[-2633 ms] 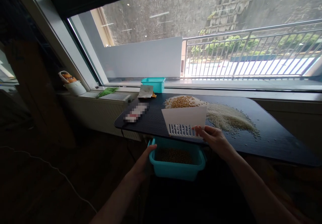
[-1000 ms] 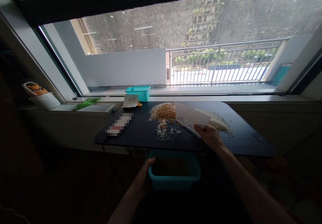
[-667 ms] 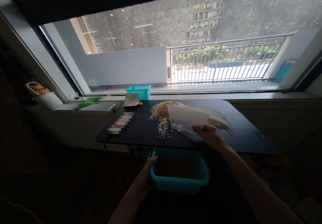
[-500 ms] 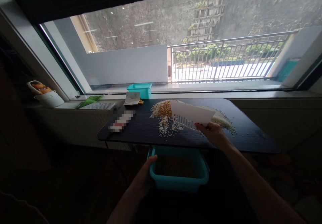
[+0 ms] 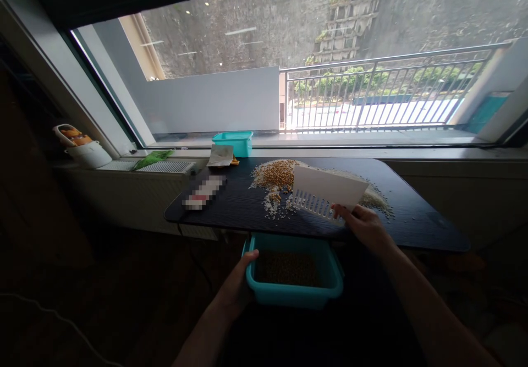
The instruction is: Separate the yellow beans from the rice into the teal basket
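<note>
My left hand (image 5: 237, 281) is closed around the left rim of a turquoise plastic bin (image 5: 295, 296), its thumb over the edge. The bin sits just below the table's near edge, with dark brown grains (image 5: 286, 268) inside. My right hand (image 5: 367, 228) pinches the lower right part of a white plastic sheet (image 5: 328, 186) with a row of slots along its lower edge. The sheet is held tilted over the table, partly covering a pile of yellow corn kernels (image 5: 277, 174) and white rice (image 5: 374, 199). Loose white grains (image 5: 275, 208) lie scattered by its left end.
The dark table (image 5: 416, 213) stands against a window sill. At its back left are a second turquoise bin (image 5: 242, 144) and a paper packet (image 5: 220, 156); a blurred-out item (image 5: 205, 192) lies in front. A white pot (image 5: 88, 155) and green cloth (image 5: 153, 159) rest farther left.
My right hand has drawn the white sheet slightly to the right, so more corn shows at its left end. My left hand keeps its hold on the bin. The view has shifted a little.
</note>
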Available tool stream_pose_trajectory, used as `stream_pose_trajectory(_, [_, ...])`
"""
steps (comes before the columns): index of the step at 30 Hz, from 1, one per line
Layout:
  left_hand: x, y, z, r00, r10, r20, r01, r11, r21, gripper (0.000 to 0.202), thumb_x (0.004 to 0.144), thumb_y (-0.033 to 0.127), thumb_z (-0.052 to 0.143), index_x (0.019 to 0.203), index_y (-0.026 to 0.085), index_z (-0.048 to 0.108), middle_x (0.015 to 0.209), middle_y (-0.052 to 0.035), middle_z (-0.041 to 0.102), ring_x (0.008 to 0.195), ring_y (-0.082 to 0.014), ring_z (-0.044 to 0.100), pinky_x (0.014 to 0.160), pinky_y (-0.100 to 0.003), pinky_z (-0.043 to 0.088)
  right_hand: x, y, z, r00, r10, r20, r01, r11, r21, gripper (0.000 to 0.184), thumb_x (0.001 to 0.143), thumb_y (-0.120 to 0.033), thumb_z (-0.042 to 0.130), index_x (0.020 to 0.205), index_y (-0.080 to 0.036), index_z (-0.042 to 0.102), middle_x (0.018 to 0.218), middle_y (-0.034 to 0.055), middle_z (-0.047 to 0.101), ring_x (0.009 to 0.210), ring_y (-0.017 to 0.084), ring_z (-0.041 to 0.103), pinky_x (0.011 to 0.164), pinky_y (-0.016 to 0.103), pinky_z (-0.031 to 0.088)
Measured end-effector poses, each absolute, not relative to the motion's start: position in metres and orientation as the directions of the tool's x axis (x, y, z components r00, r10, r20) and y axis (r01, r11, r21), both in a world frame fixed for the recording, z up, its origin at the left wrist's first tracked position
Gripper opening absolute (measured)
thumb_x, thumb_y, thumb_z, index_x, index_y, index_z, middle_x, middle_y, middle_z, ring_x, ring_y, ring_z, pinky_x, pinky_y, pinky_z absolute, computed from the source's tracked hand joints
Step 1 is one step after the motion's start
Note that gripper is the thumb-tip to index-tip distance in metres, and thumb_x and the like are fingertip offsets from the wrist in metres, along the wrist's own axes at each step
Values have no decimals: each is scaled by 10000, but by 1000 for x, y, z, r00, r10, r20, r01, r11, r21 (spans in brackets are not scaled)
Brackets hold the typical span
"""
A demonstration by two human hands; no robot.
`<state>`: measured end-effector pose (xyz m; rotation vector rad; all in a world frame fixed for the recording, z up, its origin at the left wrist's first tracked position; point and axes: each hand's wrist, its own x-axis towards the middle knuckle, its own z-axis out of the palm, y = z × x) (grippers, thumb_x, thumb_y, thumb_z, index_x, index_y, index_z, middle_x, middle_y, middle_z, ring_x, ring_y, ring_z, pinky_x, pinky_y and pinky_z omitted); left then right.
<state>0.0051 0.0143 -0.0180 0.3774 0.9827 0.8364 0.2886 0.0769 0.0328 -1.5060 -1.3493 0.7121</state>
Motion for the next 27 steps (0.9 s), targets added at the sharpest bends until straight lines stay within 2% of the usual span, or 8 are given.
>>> stream_pose_trajectory(5, [4, 13, -17, 292, 778, -556, -452, 625, 636, 572, 744, 426, 571, 1240, 158, 476, 1169, -108, 591, 1092, -266, 538, 836, -340, 462, 284, 79, 31, 191, 968, 163, 402, 74, -913, 371, 676, -517, 581, 595, -159, 632, 675, 36, 638, 578, 141, 505, 528, 246, 373])
stream_pose_trajectory(10, [2, 15, -20, 285, 780, -557, -450, 622, 641, 600, 747, 433, 564, 1266, 155, 448, 1152, -114, 600, 1100, -264, 533, 839, -343, 460, 283, 85, 32, 166, 973, 162, 370, 91, -925, 359, 685, -515, 576, 625, -166, 638, 657, 30, 624, 588, 144, 512, 547, 247, 392])
stream_pose_trajectory(17, [2, 14, -19, 275, 774, -570, -449, 628, 636, 597, 731, 444, 580, 1248, 168, 469, 1182, -99, 583, 1119, -267, 516, 833, -340, 465, 276, 92, 45, 204, 965, 168, 414, 70, -908, 336, 674, -482, 583, 579, -162, 625, 538, 4, 557, 496, 114, 445, 485, 240, 355])
stream_pose_trajectory(27, [0, 14, -17, 279, 778, -563, -454, 623, 637, 577, 727, 440, 590, 1227, 171, 488, 1214, -95, 562, 1136, -268, 499, 838, -340, 466, 275, 82, 47, 170, 981, 88, 217, 49, -975, 325, 618, -488, 635, 582, -164, 624, 629, 27, 614, 546, 130, 508, 504, 241, 398])
